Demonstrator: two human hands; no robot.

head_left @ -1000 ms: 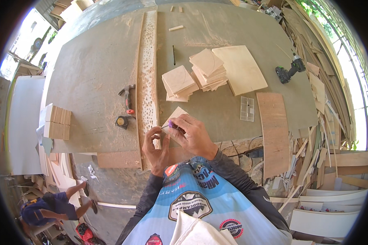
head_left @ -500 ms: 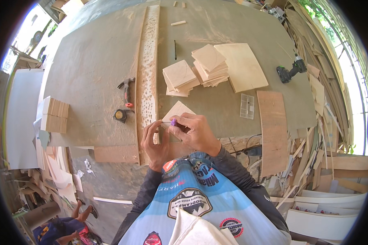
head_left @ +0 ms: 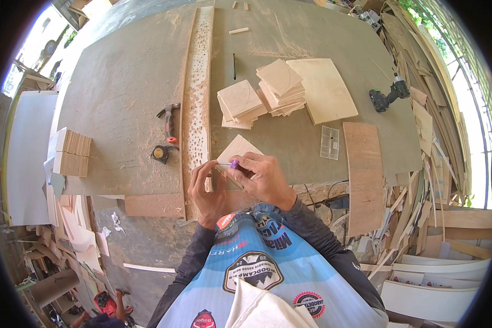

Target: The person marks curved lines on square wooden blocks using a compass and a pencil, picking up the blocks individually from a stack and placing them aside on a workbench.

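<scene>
The purple tool (head_left: 234, 164) is pinched in the right hand (head_left: 262, 177) over a wood square (head_left: 238, 146). Its shaft reaches the left hand's (head_left: 208, 191) fingertips; whether they grip, I can't tell.

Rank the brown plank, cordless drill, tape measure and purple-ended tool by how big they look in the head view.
1. Brown plank
2. Cordless drill
3. Tape measure
4. Purple-ended tool, counting only what shows; part may be hidden.
</scene>
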